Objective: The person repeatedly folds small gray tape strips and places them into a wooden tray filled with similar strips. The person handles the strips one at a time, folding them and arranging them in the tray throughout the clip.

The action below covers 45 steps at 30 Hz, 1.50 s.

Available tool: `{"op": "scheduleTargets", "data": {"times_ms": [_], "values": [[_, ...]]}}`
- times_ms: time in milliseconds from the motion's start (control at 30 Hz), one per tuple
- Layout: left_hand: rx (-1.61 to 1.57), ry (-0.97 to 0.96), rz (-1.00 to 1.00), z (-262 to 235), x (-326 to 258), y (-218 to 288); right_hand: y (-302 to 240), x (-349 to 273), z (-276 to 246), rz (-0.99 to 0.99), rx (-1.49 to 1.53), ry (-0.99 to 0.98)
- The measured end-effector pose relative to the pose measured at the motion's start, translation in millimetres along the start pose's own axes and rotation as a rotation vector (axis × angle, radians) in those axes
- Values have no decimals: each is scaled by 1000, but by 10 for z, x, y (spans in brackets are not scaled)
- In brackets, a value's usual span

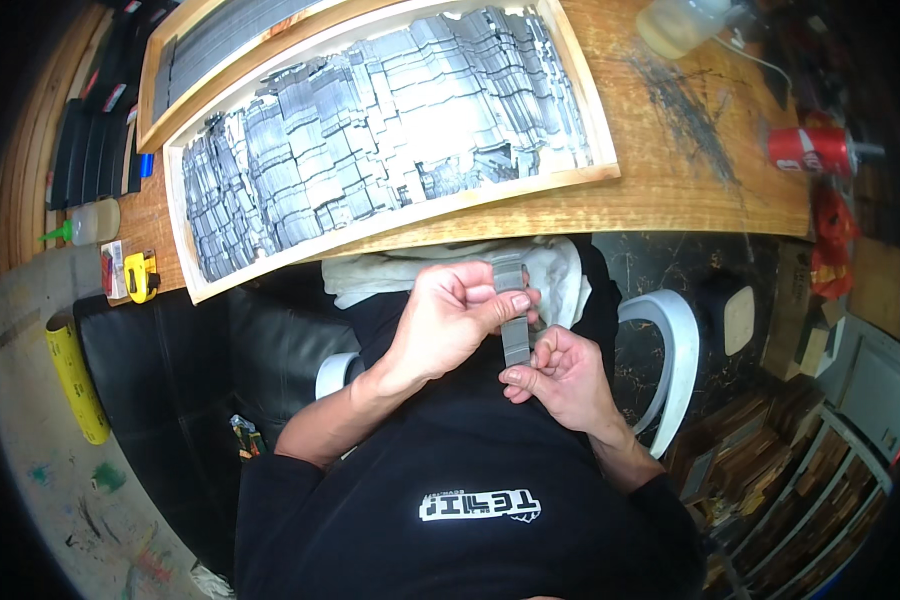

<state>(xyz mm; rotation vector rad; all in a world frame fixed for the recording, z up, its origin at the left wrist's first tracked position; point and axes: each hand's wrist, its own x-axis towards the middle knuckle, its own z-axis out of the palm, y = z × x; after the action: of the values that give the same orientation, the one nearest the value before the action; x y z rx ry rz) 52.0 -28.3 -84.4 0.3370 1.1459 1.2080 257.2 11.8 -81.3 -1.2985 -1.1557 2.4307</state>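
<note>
Both hands meet over the person's lap, just below the near edge of the wooden bench (670, 190), and share one thing: a narrow grey strip (515, 335), flat and metallic-looking, standing roughly upright between them. The left hand (450, 320) has its grip clenched around the strip's upper part, thumb pressed across its face and fingers curled behind. The right hand (562, 375) pinches the strip's lower end, its grip grasping it between thumb and fingertips. The strip's top end shows just above the left hand's fingers, in front of a white cloth (560, 275) lying on the lap against the bench edge.

On the bench, straight above the hands, sits a long shallow wooden tray (600, 150) packed with overlapping grey pieces (370, 140) of the same tone as the strip. A second tray (150, 90) lies beyond it, toward the far left of the bench. At the bench's left end are a yellow tape measure (142, 277) and a small squeeze bottle with a green tip (90, 222). Toward the bench's right end lies a red drinks can (808, 150) on its side, and near the far right corner stands a pale plastic bottle (682, 24). A yellow roll (75, 375) lies on the floor left of the bench.
</note>
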Motion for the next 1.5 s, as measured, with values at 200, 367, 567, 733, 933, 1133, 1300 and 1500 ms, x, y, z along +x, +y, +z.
{"op": "scheduleTargets", "data": {"times_ms": [200,367,567,733,933,1133,1300,1500], "values": [[-57,-48,-184,-209,140,73,21,120,115,3,140,-16],[-76,-62,-209,-231,117,119,7,143,161,-20,125,-27],[150,-69,-148,-230,79,179,-236,217,93,-196,-40,4],[148,-121,-118,-154,-90,251,-636,531,44,-285,-322,6],[155,-85,-127,-198,-138,226,-449,801,160,-277,-74,-206],[-27,-107,-135,-424,-28,221,-440,881,224,-123,176,-253],[7,-111,-143,-490,10,179,-438,930,280,-146,228,-216],[109,-99,-91,-420,-35,234,-483,876,235,-182,41,-191]]}}
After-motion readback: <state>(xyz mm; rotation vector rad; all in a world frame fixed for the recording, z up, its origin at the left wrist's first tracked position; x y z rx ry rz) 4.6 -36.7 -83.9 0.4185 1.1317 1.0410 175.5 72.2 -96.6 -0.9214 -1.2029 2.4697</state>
